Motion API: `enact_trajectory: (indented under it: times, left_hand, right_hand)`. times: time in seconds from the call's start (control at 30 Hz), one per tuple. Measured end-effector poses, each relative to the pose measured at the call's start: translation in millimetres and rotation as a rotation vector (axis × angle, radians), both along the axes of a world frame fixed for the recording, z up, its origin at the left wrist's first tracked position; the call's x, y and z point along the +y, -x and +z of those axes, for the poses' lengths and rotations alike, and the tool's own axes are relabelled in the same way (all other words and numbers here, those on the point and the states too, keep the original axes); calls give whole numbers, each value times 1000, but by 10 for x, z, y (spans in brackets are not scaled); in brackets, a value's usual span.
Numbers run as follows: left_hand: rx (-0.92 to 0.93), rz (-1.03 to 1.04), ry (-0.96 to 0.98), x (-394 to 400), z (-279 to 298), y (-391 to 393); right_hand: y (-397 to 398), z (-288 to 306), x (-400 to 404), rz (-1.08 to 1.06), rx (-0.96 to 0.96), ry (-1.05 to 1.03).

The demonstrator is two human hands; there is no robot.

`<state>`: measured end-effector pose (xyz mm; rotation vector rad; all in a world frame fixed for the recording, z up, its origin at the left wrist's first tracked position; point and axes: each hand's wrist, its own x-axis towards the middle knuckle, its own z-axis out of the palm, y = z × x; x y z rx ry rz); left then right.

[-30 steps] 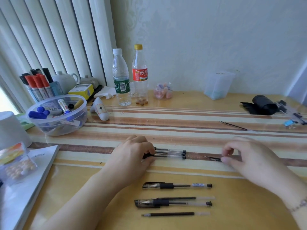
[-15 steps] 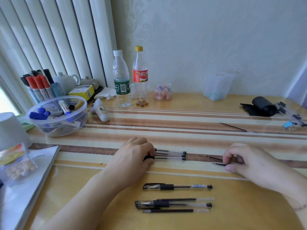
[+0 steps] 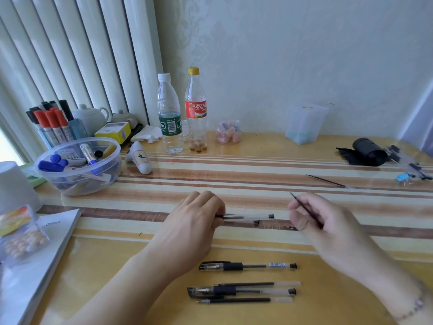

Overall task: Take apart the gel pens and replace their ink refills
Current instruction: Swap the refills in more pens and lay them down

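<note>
My left hand (image 3: 194, 228) rests on the table and pins down one end of a small bundle of clear gel pens (image 3: 248, 218). My right hand (image 3: 314, 221) holds a thin dark ink refill (image 3: 304, 208) pinched between its fingers, tip pointing up and to the left, lifted off the table. Near the front edge lies a capped gel pen (image 3: 248, 266). Below it lie another capped gel pen (image 3: 241, 290) and two loose refills (image 3: 243, 300). A further refill (image 3: 326, 181) lies far right on the striped cloth.
A clear bowl of markers (image 3: 77, 165) stands at the left, with a booklet (image 3: 35, 259) in front of it. Two plastic bottles (image 3: 169, 113) stand at the back near the wall. A black roll (image 3: 367, 152) and clips lie at the far right.
My right hand has picked the refill up off the table and tilted it upward. My left hand stays on the pen bundle.
</note>
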<state>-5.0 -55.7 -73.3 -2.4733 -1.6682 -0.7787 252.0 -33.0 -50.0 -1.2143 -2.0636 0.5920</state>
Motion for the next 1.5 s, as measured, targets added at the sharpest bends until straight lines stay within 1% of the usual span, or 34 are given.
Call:
enact_trajectory:
  times: [0.03,0.1,0.2,0.3,0.47,0.83,1.13,1.27,1.33,1.5]
  left_hand:
    - [-5,-34,-1,-22,12,-29]
    - [-4,-109,24,-50,12,-88]
    - [-10,-171,57,-59,-3,-133]
    - [-47,-183,61,-55,12,-120]
    - [29,-189,17,-30,14,-101]
    - [47,-195,62,-50,49,-106]
    - [58,-185,27,-86,113,-72]
    - [-59,-180,61,-100,104,-64]
    - [-115,-173,76,-112,101,-39]
    - [-106,-203,-5,-89,161,30]
  right_hand:
    - [40,-27,-12,18,39,23]
    - [110,-59,-56,60,55,45]
    - [181,-100,-81,85,6,58]
    - [182,-117,-83,62,-23,104]
    - [166,-106,-100,25,-72,54]
    - [174,-94,-89,80,-161,-59]
    - [97,-44,-65,126,-139,-184]
    - [80,-69,-60,126,-59,-108]
    - [85,-75,-70,123,-70,-64]
    - [8,39,-57,77,11,42]
